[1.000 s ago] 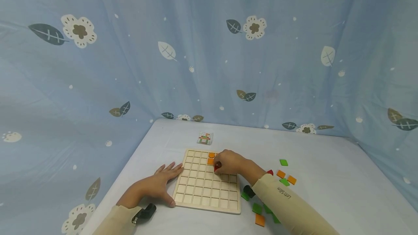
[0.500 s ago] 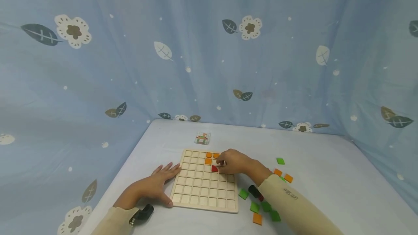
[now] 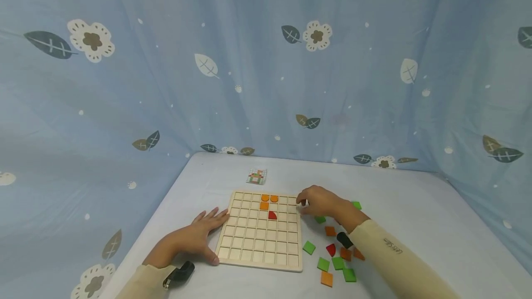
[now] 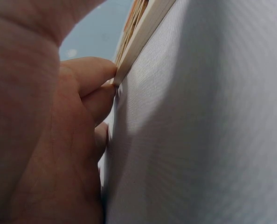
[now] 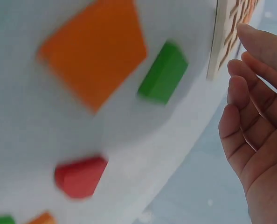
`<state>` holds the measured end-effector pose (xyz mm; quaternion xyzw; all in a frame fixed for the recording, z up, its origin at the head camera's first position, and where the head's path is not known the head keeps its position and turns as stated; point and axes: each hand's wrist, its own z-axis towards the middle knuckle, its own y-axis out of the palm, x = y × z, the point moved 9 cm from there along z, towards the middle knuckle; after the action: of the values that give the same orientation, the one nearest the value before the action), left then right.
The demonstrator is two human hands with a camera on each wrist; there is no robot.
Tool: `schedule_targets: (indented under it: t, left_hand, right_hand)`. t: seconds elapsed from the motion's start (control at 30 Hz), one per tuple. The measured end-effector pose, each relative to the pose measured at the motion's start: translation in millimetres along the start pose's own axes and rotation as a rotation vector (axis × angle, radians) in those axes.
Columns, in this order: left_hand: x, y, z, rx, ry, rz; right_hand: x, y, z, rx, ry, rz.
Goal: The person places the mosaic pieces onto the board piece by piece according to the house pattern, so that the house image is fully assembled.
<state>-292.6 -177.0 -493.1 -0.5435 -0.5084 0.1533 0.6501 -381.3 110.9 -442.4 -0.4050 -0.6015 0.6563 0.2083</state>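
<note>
A pale wooden grid board (image 3: 261, 234) lies on the white table. Set in its cells are two orange round pieces (image 3: 265, 198), an orange square (image 3: 264, 206) and a red quarter-round piece (image 3: 272, 216). My left hand (image 3: 198, 235) rests along the board's left side, fingers spread; in the left wrist view its fingertips (image 4: 106, 74) touch the board's edge. Over the board's right edge is my right hand (image 3: 319, 201), its fingers loosely bent with nothing between them. The right wrist view shows this hand (image 5: 259, 112) from the palm side, holding nothing.
Right of the board lie scattered green squares (image 3: 323, 264), orange squares (image 3: 326, 279) and a red piece (image 3: 330, 249), some partly behind my right forearm. A small pattern card (image 3: 256, 176) lies beyond the board. A blue printed curtain (image 3: 249, 82) hangs behind the table.
My right hand has let go of the red quarter-round piece, which now lies in a cell, and moved right to the board's edge. The left hand stays put.
</note>
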Motion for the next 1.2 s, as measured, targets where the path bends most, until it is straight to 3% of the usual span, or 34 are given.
schedule_targets:
  t: [0.27, 0.47, 0.57, 0.7, 0.9, 1.2]
  left_hand:
    - [1.6, -1.8, 0.4, 0.000, 0.010, -0.007]
    - [0.5, -1.4, -0.9, -0.003, 0.014, -0.001]
    - [-0.8, -0.6, -1.0, -0.005, 0.013, -0.002]
    - [-1.3, 0.2, 1.3, -0.009, 0.018, 0.009]
    - [-2.6, 1.1, 3.7, -0.009, 0.021, 0.009]
    - [-5.2, 2.2, 2.6, -0.012, 0.002, 0.007]
  right_hand:
    - [34, -11, -11.8, -0.003, 0.046, -0.043]
    - [62, -16, -20.0, -0.025, 0.160, -0.038]
    - [76, -17, -25.7, -0.021, 0.172, -0.034]
    - [91, -24, -38.2, -0.011, 0.166, -0.033]
    - [109, -32, -59.6, -0.012, 0.219, -0.017]
    - [140, -29, -82.9, -0.007, 0.314, 0.007]
